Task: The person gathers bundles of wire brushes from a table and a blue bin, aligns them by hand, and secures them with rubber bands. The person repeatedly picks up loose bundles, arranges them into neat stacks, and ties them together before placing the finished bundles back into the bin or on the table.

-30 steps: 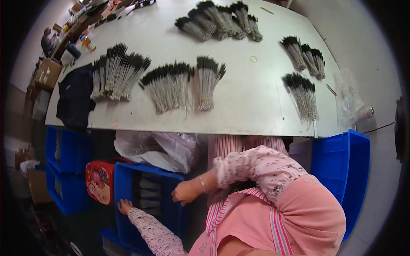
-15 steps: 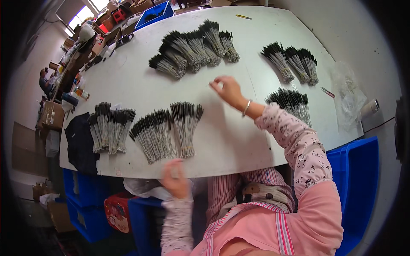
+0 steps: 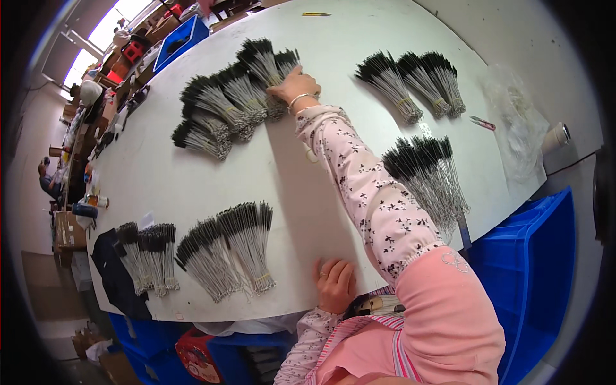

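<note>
My right hand (image 3: 295, 86) reaches across the white table to a far pile of thin wire-stemmed brushes with black bristle tips. Its thumb and fingers close around a brush bundle (image 3: 287, 59) at that pile's right end. Beside it lie more bundles of the far pile (image 3: 221, 102), their wire ends toward me. At the table's near edge my left hand (image 3: 335, 285) rests with curled fingers, and nothing shows in it. To its left stand out a banded bundle (image 3: 253, 250) and a wider fan of brushes (image 3: 208, 260).
More brush bundles lie at the far right (image 3: 391, 86) and near my right sleeve (image 3: 427, 176). Small snips (image 3: 482, 122), a plastic bag (image 3: 516, 122) and a yellow cutter (image 3: 316, 14) are on the white table (image 3: 192, 186). A blue bin (image 3: 526, 276) stands at the right edge.
My right hand has moved forward and left to the far pile and taken hold of a bundle there. My left hand has shifted right along the near edge. The whole view has turned.
</note>
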A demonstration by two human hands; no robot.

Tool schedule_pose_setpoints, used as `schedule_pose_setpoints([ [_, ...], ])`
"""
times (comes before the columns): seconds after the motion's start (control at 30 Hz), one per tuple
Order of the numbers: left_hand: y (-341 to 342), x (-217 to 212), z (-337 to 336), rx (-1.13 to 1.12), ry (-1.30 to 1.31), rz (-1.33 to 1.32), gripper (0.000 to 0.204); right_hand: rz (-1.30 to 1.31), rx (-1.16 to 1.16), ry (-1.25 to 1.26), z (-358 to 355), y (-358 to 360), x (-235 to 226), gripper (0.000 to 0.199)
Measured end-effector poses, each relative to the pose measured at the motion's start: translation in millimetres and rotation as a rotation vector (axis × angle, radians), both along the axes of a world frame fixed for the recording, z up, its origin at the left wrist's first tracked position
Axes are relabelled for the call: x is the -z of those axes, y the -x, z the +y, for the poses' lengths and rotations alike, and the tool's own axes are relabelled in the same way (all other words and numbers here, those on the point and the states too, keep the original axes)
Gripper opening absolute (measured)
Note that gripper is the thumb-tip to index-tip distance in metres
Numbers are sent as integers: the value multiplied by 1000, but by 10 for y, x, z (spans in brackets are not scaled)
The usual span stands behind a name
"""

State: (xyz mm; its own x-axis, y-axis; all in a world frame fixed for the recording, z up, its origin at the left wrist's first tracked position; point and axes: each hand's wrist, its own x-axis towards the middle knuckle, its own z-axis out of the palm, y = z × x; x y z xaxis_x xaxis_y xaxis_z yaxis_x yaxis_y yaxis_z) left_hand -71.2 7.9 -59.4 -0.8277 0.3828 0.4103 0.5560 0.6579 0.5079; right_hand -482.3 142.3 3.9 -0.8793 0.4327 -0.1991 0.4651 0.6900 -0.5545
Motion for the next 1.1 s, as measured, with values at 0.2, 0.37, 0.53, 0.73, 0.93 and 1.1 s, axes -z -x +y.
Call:
schedule_pose_setpoints([
  [0.2, -15, 40, 18, 19, 53, -3, 22, -18, -145, -15, 156, -12, 17, 114],
  [0.37, 15, -9, 55, 28, 51, 25, 20, 135, -93, 163, 331, -12, 261, 118],
  [0.53, 38, -7, 75, 10, 32, 60, 17, 226, -140, 413, 679, -156, 366, 112],
  [0.73, 31, -106, 105, -12, 29, 113, 12, 655, -799, 486, 1280, -462, 410, 53],
  [0.93, 14, -39, 30, -78, -45, 115, 11, -182, -234, 1217, 1126, -1231, -73, 29],
  [1.1, 212, 41, 72, -309, -492, -325, 21, -259, -365, 1194, 1206, -1686, 258, 33],
])
